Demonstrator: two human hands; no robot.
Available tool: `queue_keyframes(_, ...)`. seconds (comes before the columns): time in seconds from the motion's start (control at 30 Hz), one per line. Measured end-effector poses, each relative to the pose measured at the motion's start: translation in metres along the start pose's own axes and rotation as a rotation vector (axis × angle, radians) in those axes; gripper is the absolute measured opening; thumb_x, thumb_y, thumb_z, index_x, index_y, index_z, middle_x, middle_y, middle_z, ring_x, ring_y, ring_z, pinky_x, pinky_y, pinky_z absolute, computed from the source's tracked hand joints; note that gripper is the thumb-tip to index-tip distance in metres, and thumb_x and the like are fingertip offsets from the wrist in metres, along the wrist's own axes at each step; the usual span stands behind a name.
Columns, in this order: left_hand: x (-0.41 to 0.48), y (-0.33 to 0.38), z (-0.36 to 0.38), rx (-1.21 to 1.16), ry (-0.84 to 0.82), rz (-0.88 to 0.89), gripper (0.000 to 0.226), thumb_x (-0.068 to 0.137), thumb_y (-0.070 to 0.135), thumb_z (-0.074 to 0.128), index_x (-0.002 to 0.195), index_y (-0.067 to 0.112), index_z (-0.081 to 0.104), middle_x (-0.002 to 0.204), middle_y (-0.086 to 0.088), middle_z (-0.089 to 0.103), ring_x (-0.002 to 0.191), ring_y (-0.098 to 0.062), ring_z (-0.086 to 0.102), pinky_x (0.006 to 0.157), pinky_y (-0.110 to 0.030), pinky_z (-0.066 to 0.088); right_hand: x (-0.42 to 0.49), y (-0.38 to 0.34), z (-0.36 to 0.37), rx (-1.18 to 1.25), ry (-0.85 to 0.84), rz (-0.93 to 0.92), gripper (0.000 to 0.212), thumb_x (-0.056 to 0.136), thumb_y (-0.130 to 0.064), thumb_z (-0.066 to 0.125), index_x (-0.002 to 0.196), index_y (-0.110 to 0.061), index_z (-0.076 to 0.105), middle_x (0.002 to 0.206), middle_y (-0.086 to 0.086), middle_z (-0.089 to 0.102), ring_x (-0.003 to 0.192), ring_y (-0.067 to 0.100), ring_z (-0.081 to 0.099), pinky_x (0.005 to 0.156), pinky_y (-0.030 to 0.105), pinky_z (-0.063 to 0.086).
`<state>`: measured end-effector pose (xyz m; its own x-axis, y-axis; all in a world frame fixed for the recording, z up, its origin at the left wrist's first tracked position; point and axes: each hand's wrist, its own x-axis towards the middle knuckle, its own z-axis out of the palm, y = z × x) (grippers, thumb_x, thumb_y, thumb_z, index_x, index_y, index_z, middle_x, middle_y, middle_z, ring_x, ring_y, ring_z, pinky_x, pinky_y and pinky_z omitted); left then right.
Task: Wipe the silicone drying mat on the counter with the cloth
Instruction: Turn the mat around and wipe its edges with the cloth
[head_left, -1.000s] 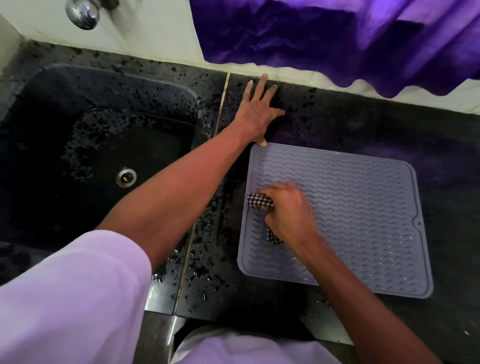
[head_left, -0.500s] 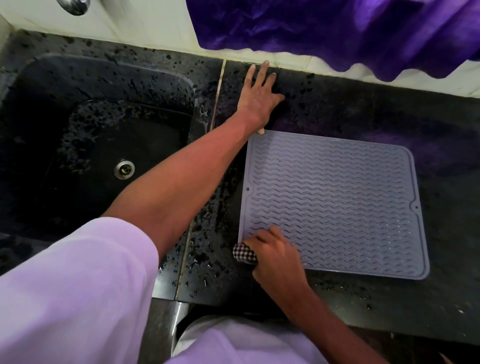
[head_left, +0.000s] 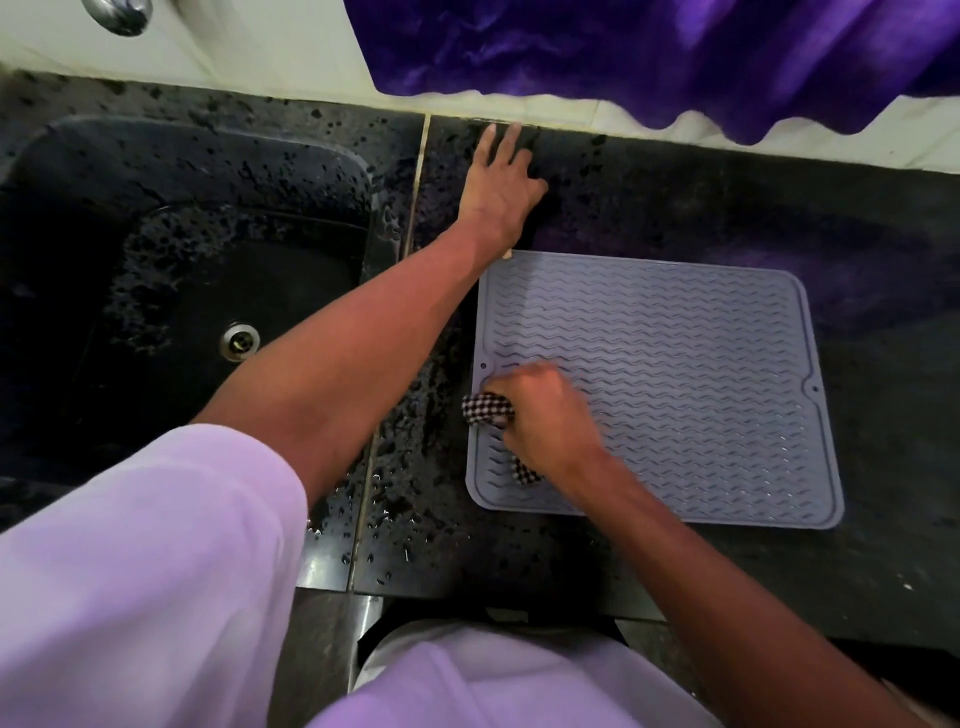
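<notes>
Black counter (head_left: 675, 208) and sink (head_left: 156, 156) below white wall (head_left: 260, 57), purple fabric (head_left: 623, 52) hanging.

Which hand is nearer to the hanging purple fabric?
Left. The left hand rests on the black stone counter below the purple fabric; the right hand is farther, on the grey silicone mat.

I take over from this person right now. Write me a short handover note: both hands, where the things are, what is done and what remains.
Left hand: open, flat on the counter just behind the far left corner of the mat.
Right hand: grips the checked cloth, pressed on the mat's near left part.
Done: wiping is under way at the left edge; how much is already wiped cannot be told.
Left: likely the middle and right side, where small wet glints show.
</notes>
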<state>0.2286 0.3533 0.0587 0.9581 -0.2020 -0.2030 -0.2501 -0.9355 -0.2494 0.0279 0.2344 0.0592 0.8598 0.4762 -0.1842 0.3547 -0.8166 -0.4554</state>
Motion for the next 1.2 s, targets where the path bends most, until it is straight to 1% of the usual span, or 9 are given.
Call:
queue_keyframes(0.17, 0.001, 0.002, 0.004, -0.001, 0.028, -0.025, 0.068, 0.09, 0.015, 0.072, 0.15, 0.029, 0.045, 0.164, -0.013, 0.027, 0.157, -0.034, -0.003, 0.125, -0.053, -0.007, -0.033, -0.004, 0.013, -0.031, -0.06, -0.049, 0.034, 0.071, -0.004, 0.072, 0.097, -0.026, 0.068, 0.088, -0.009, 0.068, 0.093, 0.014, 0.041, 0.064, 0.033, 0.05)
queue_keyframes(0.3, 0.004, 0.008, 0.004, -0.014, 0.068, -0.011, 0.07, 0.091, 0.009, 0.069, 0.153, 0.028, 0.041, 0.163, -0.014, 0.029, 0.157, -0.034, -0.001, 0.125, -0.054, -0.006, -0.071, -0.008, 0.023, -0.009, -0.095, -0.082, 0.043, 0.062, 0.002, 0.062, 0.094, -0.026, 0.065, 0.09, -0.013, 0.067, 0.087, 0.016, 0.043, 0.058, 0.03, 0.046)
queue_keyframes(0.43, -0.001, 0.009, 0.001, -0.048, 0.098, -0.012, 0.07, 0.09, 0.006, 0.069, 0.151, 0.027, 0.043, 0.163, -0.014, 0.03, 0.157, -0.034, 0.001, 0.125, -0.053, -0.007, -0.099, 0.003, 0.026, -0.029, -0.165, -0.05, 0.048, 0.054, -0.002, 0.055, 0.094, -0.026, 0.067, 0.091, -0.011, 0.067, 0.092, 0.019, 0.051, 0.068, 0.029, 0.049)
queue_keyframes(0.53, -0.026, 0.016, 0.009, -0.268, 0.221, -0.075, 0.068, 0.085, 0.005, 0.074, 0.147, 0.022, 0.05, 0.16, -0.015, 0.034, 0.156, -0.035, 0.008, 0.126, -0.051, -0.001, -0.116, 0.01, 0.026, 0.008, -0.094, 0.033, 0.06, 0.049, 0.001, 0.06, 0.102, -0.028, 0.068, 0.097, -0.012, 0.066, 0.092, 0.021, 0.054, 0.064, 0.028, 0.051)
queue_keyframes(0.63, -0.087, 0.054, 0.042, -0.674, 0.432, -0.028, 0.049, 0.088, 0.011, 0.069, 0.136, 0.012, 0.061, 0.146, -0.016, 0.051, 0.148, -0.036, 0.031, 0.121, -0.051, 0.025, -0.116, 0.006, 0.025, -0.003, -0.012, 0.058, 0.059, 0.051, 0.0, 0.056, 0.103, -0.028, 0.064, 0.096, -0.013, 0.064, 0.086, 0.022, 0.051, 0.057, 0.029, 0.047)
queue_keyframes(0.7, -0.125, 0.087, 0.069, -0.793, 0.452, 0.028, 0.041, 0.093, 0.023, 0.062, 0.132, 0.01, 0.063, 0.142, -0.015, 0.055, 0.142, -0.035, 0.039, 0.115, -0.054, 0.036, -0.108, 0.001, 0.025, -0.054, -0.008, 0.015, 0.049, 0.062, -0.008, 0.044, 0.102, -0.028, 0.063, 0.097, -0.013, 0.062, 0.087, 0.022, 0.049, 0.061, 0.033, 0.049)
queue_keyframes(0.83, -0.153, 0.113, 0.098, -0.679, 0.389, 0.026, 0.055, 0.105, 0.043, 0.039, 0.152, 0.015, 0.047, 0.163, -0.012, 0.033, 0.153, -0.029, 0.026, 0.125, -0.048, 0.018, -0.097, 0.003, 0.03, -0.155, -0.021, -0.122, 0.042, 0.077, -0.017, 0.037, 0.105, -0.031, 0.064, 0.094, -0.013, 0.062, 0.086, 0.022, 0.049, 0.064, 0.034, 0.046)
queue_keyframes(1.0, -0.155, 0.11, 0.101, -0.598, 0.41, 0.064, 0.06, 0.106, 0.048, 0.037, 0.156, 0.015, 0.04, 0.166, -0.011, 0.026, 0.155, -0.028, 0.022, 0.125, -0.048, 0.019, -0.099, 0.025, 0.015, -0.284, -0.047, -0.207, 0.029, 0.083, -0.022, 0.037, 0.091, -0.029, 0.064, 0.084, -0.012, 0.06, 0.09, 0.022, 0.05, 0.063, 0.034, 0.041)
queue_keyframes(1.2, -0.155, 0.11, 0.1, -0.586, 0.392, 0.06, 0.06, 0.106, 0.048, 0.038, 0.156, 0.014, 0.038, 0.167, -0.011, 0.025, 0.156, -0.027, 0.019, 0.126, -0.047, 0.017, -0.148, 0.114, -0.029, -0.415, 0.022, -0.183, 0.032, 0.083, -0.025, 0.042, 0.099, -0.028, 0.07, 0.093, -0.017, 0.067, 0.091, 0.019, 0.044, 0.066, 0.032, 0.044)
